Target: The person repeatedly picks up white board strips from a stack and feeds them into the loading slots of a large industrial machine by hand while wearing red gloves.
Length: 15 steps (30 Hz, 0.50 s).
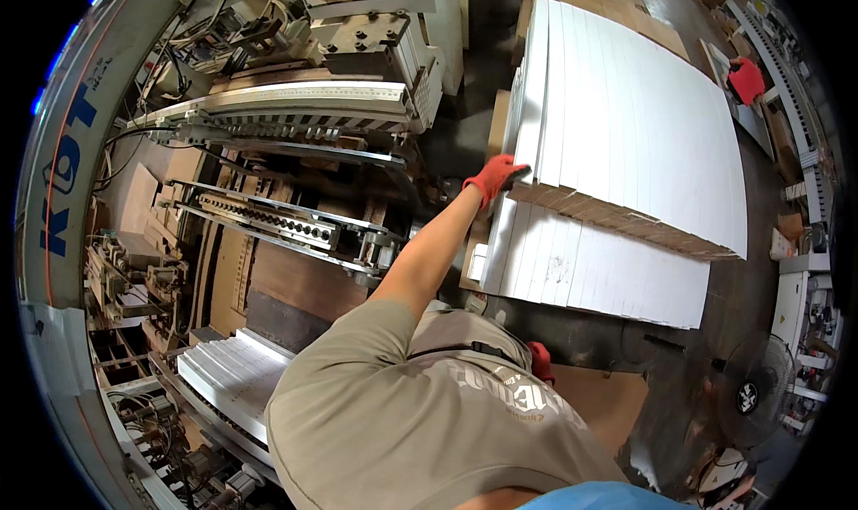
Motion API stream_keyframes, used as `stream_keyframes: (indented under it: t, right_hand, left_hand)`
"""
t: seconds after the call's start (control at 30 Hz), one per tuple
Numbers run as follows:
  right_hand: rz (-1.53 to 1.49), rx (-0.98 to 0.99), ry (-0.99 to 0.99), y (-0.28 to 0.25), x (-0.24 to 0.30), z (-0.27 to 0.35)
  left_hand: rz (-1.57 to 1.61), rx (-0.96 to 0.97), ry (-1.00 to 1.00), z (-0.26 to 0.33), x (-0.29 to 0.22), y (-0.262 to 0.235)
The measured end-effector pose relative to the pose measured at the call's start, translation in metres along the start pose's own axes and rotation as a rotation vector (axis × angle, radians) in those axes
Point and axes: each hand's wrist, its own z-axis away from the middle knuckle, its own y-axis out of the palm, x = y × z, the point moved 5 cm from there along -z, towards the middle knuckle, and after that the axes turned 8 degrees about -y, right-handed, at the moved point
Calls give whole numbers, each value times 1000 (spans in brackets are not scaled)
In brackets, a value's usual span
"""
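Note:
My left hand [494,179], in a red glove with dark fingertips, reaches out to the near left corner of a tall stack of white boards [635,108]. Its fingers close on the edge of the outermost white board [531,108]; the board covers part of the grip. The boards stand on edge side by side, their brown undersides showing along the near end. Below them lies a second layer of white boards [590,264]. Beside my shirt, low down, my right hand [541,362] shows only as a bit of red glove, its fingers hidden.
On the left stands a large machine with metal rails [268,219] and a clamp beam [295,103]. More white strips [234,367] lie on its near side. A cardboard sheet [590,403] and a floor fan [755,394] are at lower right; something red [745,81] shows far right.

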Motion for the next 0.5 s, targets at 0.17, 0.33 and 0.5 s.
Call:
stream_keyframes:
  t: [0.17, 0.33, 0.5]
  right_hand:
    - [-562, 169, 269, 41, 96, -68]
    - [-947, 570, -100, 109, 295, -166]
    - [-1149, 580, -160, 153, 391, -248]
  left_hand:
    - [90, 167, 31, 112, 20, 18]
    - [-192, 68, 49, 246, 32, 27]
    - [-270, 58, 71, 374, 42, -22]
